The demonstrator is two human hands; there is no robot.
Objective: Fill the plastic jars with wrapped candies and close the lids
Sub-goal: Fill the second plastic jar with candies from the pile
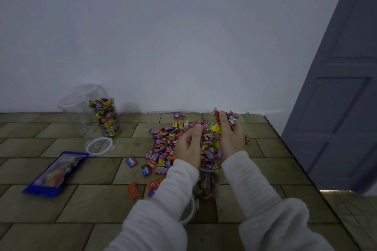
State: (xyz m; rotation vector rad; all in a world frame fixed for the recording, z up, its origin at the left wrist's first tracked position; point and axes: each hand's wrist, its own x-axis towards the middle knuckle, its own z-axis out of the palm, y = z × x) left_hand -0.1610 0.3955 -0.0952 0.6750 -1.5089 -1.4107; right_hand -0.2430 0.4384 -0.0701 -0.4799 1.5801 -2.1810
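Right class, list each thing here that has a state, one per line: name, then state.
Filled jar: upright, full, lid off.
Loose lid: flat on the table.
Jar between the hands: open, nearly full.
Empty jars: lidded.
Blue candy bag: lying flat.
Left hand: curled over candies.
Right hand: gripping candies.

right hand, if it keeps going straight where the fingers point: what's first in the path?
The right hand, gripping wrapped candies, points away toward the wall. Past its fingertips only a short strip of tiled surface shows, so probably the wall's base comes first; depth is unclear.
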